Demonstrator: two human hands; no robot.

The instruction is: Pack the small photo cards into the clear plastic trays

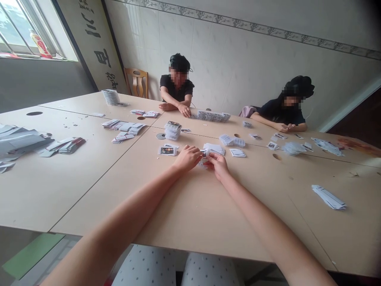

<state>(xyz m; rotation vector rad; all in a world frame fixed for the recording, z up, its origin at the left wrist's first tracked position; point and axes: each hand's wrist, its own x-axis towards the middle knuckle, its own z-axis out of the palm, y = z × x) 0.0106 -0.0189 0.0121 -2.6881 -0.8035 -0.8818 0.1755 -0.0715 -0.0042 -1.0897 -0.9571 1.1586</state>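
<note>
Reaching forward over the table (166, 190), both bare forearms slant inward until the hands nearly meet. The right hand (219, 166) pinches a small pale plastic pack (206, 152) with a dark patch, thumb on the near side; the left hand (187, 158) lies back upward, fingers bent to the pack's left edge, though whether it grips or merely touches cannot be told. The pack sits between the hands, just before a fan of flat white cards (216, 148). Near the left hand are dark-faced cards with white borders (167, 150) and a glossy stack of clear boxes (172, 132); thin folded paper slips (126, 127) lie farther left. Smooth, wood-toned boards form the tabletop, cut by straight seams. Across it sit two people (165, 84) in dark tops, before a pale tiled wall (214, 51) with a patterned border.
</note>
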